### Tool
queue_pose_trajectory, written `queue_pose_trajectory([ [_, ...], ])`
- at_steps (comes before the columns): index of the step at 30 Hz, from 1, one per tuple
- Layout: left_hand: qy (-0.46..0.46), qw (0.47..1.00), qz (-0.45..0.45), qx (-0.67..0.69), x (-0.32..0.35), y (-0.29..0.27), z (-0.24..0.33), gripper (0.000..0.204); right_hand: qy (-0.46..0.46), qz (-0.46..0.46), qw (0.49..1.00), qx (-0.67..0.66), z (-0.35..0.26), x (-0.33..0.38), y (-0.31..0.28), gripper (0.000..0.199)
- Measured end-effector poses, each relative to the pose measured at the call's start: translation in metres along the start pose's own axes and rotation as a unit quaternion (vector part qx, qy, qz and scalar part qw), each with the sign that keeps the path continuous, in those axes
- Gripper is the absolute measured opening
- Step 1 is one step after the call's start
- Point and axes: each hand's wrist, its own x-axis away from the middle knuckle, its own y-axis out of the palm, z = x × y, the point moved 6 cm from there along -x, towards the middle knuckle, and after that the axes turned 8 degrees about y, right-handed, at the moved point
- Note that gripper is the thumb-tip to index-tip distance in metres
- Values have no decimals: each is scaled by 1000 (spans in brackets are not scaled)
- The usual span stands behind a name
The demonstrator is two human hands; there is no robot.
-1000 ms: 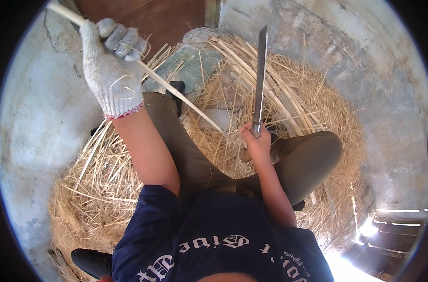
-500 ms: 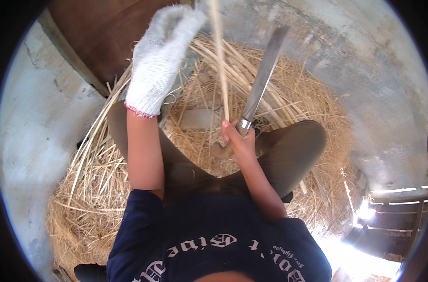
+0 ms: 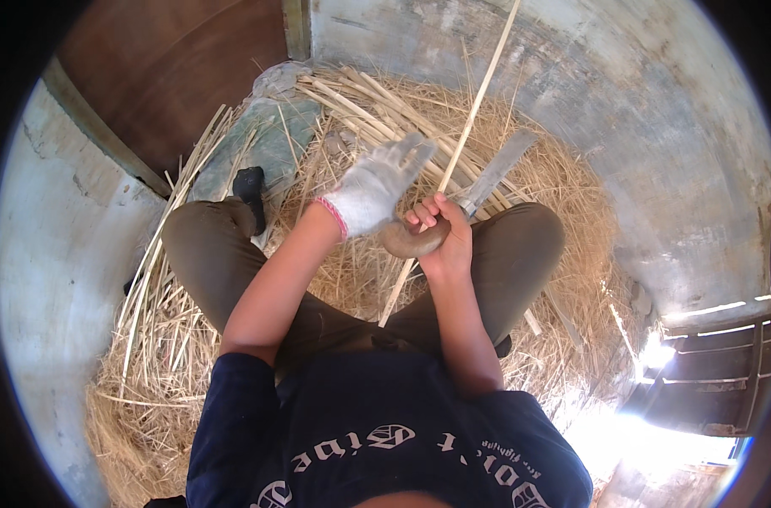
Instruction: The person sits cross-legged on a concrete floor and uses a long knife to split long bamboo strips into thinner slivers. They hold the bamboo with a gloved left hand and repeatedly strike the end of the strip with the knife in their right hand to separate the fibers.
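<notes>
My right hand [image 3: 450, 245] is closed round the curved wooden handle of a long knife [image 3: 499, 172], whose broad metal blade points up and to the right. A thin, pale strip of split bamboo [image 3: 480, 102] runs by the fingers of the same hand. Its upper part reaches the top of the view, and its lower end comes down between my thighs. My left hand [image 3: 373, 190], in a white knit glove with a red-edged cuff, is just left of the strip. Its fingers are stretched out and apart, slightly blurred, with nothing seen in them.
Straw-like shavings [image 3: 572, 195] cover the floor around my crossed legs. A bundle of long pale strips [image 3: 360, 110] lies ahead, with more strips [image 3: 152, 313] at the left. A worn, pale wall [image 3: 656, 144] curves round at the right, and a brown panel [image 3: 174, 76] stands at the far left.
My gloved left hand has come down and right, close to my right hand. The bamboo strip now extends below my right hand and leans right. The knife has tipped farther right.
</notes>
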Motion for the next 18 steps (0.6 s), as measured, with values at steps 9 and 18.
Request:
queue_pose_trajectory([
  [9,121,944,145,270,21,19,24,73,12,5,1000,-3,-14,-3,-5,18],
  [18,-36,609,283,740,25,92,35,48,80,33,996,-23,-5,-7,2,17],
])
